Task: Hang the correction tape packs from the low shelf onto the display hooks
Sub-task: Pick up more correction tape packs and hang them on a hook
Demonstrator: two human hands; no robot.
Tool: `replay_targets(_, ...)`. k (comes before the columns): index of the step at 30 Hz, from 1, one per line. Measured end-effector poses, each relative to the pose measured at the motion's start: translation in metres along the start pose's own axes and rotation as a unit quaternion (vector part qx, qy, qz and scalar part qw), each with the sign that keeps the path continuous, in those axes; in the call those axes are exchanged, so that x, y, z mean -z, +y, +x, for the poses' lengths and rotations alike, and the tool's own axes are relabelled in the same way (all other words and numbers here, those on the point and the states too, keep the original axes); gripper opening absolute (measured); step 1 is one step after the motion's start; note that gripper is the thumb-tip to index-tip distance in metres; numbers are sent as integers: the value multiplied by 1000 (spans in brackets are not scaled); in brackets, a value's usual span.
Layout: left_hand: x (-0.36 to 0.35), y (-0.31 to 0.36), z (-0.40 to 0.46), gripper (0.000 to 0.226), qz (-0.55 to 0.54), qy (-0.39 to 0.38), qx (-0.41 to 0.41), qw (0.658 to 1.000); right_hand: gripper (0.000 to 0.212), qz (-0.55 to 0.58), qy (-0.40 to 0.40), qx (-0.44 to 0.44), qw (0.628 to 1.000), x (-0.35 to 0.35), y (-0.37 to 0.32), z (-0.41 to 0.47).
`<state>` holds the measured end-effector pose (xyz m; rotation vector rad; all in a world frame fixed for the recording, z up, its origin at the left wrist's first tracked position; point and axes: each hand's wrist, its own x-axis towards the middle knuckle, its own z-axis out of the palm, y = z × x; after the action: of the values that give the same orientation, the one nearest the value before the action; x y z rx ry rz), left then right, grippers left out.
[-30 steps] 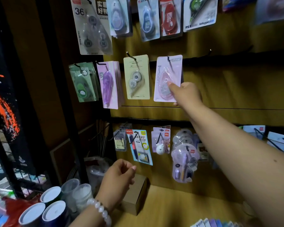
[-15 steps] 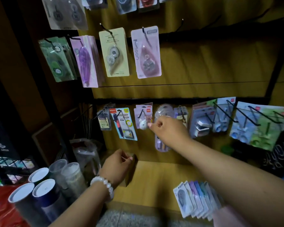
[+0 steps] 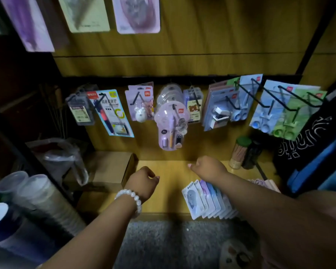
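A fanned row of correction tape packs (image 3: 206, 200) lies on the low wooden shelf (image 3: 173, 171), at its front right. My right hand (image 3: 208, 168) hovers just above the far end of that row, fingers loosely curled, holding nothing. My left hand (image 3: 144, 181), with a white bead bracelet on the wrist, hangs over the shelf to the left, also loosely curled and empty. High at the top of the view hang a pink pack (image 3: 137, 14), a cream pack (image 3: 83, 14) and a purple pack (image 3: 27, 24) on display hooks.
A brown cardboard box (image 3: 109, 169) sits on the shelf left of my left hand. Stationery packs hang on black hooks (image 3: 270, 98) along the back wall above the shelf. Jars (image 3: 241, 152) stand at the shelf's right rear. Stacked cups (image 3: 17, 200) at lower left.
My right hand came off the hung pink pack and dropped down to the packs on the low shelf. The view tilted downward. My left hand left the box and moved slightly right.
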<state>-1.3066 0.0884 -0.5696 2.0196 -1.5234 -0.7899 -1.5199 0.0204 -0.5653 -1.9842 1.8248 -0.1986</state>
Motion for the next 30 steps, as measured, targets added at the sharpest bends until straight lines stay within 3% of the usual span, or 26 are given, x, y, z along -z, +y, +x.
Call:
replay_targets(9,-53,-29,32,22,-20,-61,43,997,44,52,-46,-118,991,-65,60,40)
replay_targets(15,-81,-53,43,20,-18,-96,61,993,29,36,-79,-122,989,-99,76,45)
replay_targets(21,-100,-64,50,20,-32,-122,87,988,58,-10,-84,-146,986,-124,88,52)
replay_targets(24,-105,-66,54,20,-38,-126,95,987,81,30,-81,-170,982,-143,90,56)
replay_targets(25,-106,-67,55,20,-39,-125,96,987,78,66,-84,-187,977,-147,88,57)
replay_targets(28,-105,-68,56,20,-34,-124,93,987,29,102,-114,-248,957,-149,79,63)
replay_targets(30,-104,-68,55,21,-34,-120,96,987,20,61,-123,-265,954,-150,77,67)
